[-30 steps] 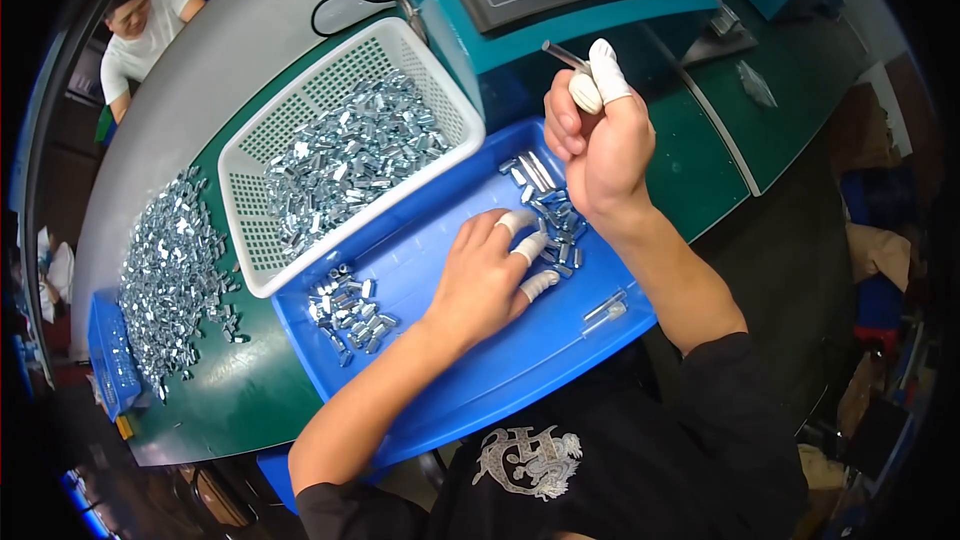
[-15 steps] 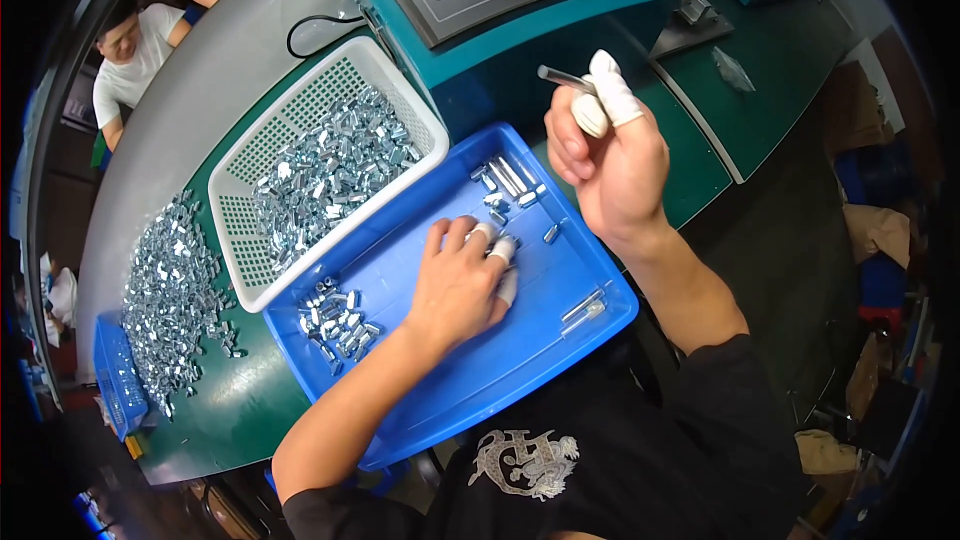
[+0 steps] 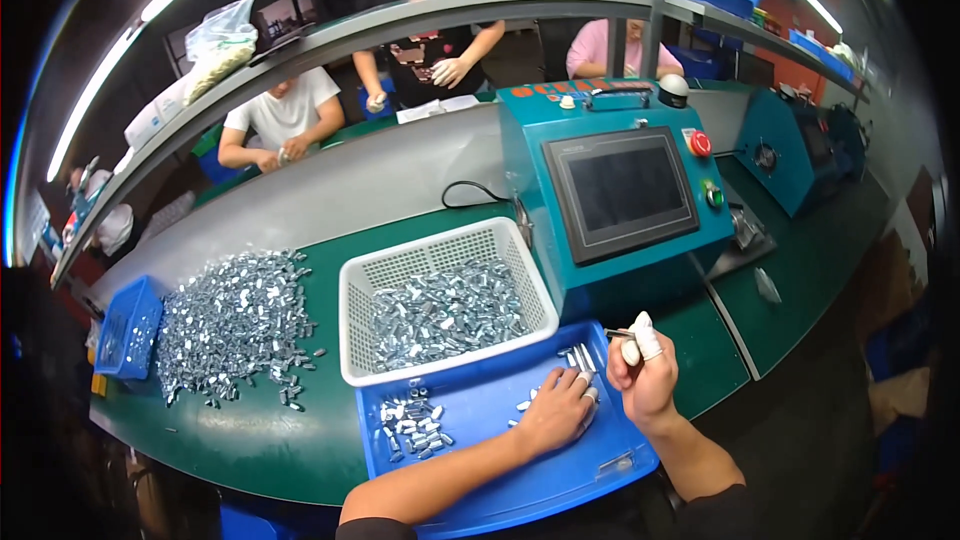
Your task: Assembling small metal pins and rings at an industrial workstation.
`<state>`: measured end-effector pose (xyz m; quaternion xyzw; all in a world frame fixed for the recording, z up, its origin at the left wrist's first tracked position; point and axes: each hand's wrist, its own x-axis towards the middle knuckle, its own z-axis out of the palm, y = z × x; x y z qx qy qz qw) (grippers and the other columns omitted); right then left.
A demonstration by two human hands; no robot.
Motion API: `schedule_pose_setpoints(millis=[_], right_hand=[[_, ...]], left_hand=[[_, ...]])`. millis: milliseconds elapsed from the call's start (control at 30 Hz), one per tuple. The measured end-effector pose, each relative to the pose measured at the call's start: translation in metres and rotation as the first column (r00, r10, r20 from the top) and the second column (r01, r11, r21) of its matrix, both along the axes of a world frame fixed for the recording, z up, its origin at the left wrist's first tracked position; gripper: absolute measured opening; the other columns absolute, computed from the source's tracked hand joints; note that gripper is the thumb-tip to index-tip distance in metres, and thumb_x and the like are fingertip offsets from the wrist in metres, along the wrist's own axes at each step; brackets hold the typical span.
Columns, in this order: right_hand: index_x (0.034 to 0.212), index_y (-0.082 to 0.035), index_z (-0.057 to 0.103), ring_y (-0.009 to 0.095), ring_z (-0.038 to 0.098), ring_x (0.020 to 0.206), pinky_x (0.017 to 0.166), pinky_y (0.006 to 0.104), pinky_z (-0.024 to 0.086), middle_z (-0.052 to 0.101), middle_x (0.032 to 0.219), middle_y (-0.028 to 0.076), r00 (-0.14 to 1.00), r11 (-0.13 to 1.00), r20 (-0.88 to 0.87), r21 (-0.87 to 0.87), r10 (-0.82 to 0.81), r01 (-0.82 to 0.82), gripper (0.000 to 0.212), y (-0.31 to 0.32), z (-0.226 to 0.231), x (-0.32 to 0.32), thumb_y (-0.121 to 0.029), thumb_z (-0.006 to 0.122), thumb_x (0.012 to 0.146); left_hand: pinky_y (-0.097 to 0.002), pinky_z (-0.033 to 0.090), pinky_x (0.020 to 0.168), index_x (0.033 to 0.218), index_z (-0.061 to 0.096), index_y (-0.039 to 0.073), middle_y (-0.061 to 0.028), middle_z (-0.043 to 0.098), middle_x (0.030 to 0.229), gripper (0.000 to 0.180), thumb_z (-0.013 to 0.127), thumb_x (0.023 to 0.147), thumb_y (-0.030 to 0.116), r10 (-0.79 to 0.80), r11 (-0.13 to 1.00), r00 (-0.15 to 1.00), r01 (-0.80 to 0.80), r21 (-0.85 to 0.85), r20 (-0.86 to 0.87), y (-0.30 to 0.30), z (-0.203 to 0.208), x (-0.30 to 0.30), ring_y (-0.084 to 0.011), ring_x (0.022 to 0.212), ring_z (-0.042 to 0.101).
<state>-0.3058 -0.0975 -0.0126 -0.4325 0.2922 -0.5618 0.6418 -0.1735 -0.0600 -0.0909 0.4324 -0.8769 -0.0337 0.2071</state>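
Note:
My right hand is raised over the right end of the blue tray. White coverings wrap its thumb and forefinger, which pinch a slim metal rod. Down in the tray rests my left hand, its fingers bent together among small shiny metal pieces; its fingertips are hidden, so what they grip cannot be made out. Beyond that hand lie several longer metal pins. At the tray's left end is a loose group of small metal pieces, some with holes through them.
A white perforated basket full of metal pieces overlaps the tray's far edge. Farther left are a big heap of pieces and a small blue basket. A teal machine with a screen stands behind. Several people are across the bench.
The view has tilted up, bringing in the shelf, the whole machine and people opposite. My right hand still pinches the rod; my left hand stays down in the tray, its fingertips now hidden.

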Motion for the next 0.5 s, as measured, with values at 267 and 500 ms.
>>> schedule_pose_setpoints(millis=[267,500], right_hand=[[0.069,-0.006,0.046,0.007,0.032,0.04,0.036,0.0221,0.024,0.041,0.049,0.002,0.998,1.0,-0.054,-0.018,0.024,-0.025,0.036,-0.013,0.01,0.015,-0.028,0.039,0.096],[0.062,-0.007,0.042,0.007,0.031,0.042,0.038,0.0215,0.026,0.045,0.054,0.003,1.0,1.0,0.021,0.0,0.003,-0.003,0.042,-0.029,0.015,0.001,-0.028,0.036,0.098]], left_hand=[[-0.0407,0.041,0.081,0.086,0.059,0.003,-0.0137,0.055,0.092,0.015,0.05,0.076,0.011,-0.127,0.987,0.986,0.137,-0.088,0.111,-0.006,-0.006,0.082,-0.0289,0.089,0.051],[-0.0412,0.042,0.083,0.098,0.059,0.001,-0.0147,0.055,0.105,0.037,0.068,0.067,0.018,0.115,0.987,0.993,-0.118,-0.113,-0.033,0.001,0.019,0.092,-0.0311,0.097,0.051]])
